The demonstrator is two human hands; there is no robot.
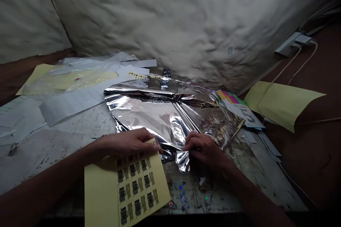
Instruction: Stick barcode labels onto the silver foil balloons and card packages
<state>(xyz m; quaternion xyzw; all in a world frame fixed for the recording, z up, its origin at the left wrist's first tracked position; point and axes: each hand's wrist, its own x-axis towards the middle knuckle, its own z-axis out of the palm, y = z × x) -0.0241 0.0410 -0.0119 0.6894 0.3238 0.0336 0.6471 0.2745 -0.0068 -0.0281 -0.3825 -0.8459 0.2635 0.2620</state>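
Note:
My left hand [135, 142] is closed on a yellow sheet of barcode stickers [138, 184], thumb on top, over the table's front edge. Rows of black barcodes run down the sheet, and its left part is plain yellow. Before me lies a flat, shiny silver foil balloon [149, 113], creased across its middle. With curled fingers my right hand [201, 147] pinches its near edge, just above a small foil tab [182, 163]. Beside those fingertips a small barcode label [180, 145] shows on the foil. The fingertips' undersides are hidden.
White papers [71, 99] and clear plastic film [93, 67] are heaped at the left. Colourful printed cards [239, 108] lie at the right, near a yellow sheet [282, 101] and a socket with cables [294, 42]. Glittery scraps [183, 198] dot the worn table's front.

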